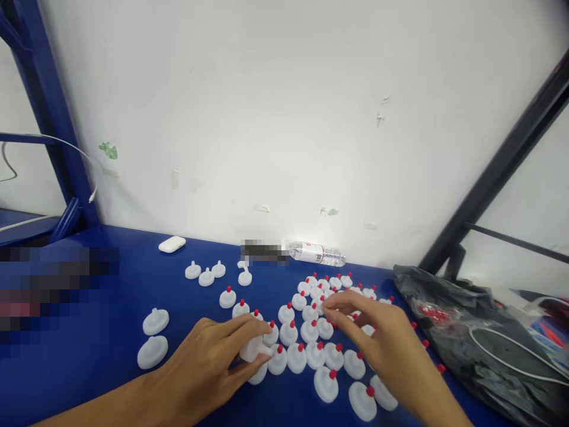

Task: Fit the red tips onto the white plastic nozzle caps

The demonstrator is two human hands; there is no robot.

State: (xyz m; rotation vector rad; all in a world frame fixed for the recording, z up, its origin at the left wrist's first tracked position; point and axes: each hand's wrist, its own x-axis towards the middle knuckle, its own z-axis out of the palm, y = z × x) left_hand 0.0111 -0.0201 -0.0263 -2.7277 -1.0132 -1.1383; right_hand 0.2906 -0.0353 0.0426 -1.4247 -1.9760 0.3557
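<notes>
My left hand [222, 350] is closed on a white spouted lid [252, 349], gripped between thumb and fingers with its narrow spout pointing right. No red cap shows on that spout. To the right, my right hand [373, 332] has thumb and forefinger pinched together over the group of lids; whatever sits between the fingertips is too small to make out. Around both hands stand several white lids with red caps [297, 357] on their spouts. Uncapped white lids [192, 270] sit farther left, and two larger-looking ones [153, 351] lie tilted beside my left forearm.
The blue table [111, 284] meets a white wall. Along the back lie a clear plastic bottle [316, 253] and a white earbud-style case [172, 244]. At right, a black plastic bag [471, 338] bears a clear pouch of red caps [438, 313] and a white cable [511, 356].
</notes>
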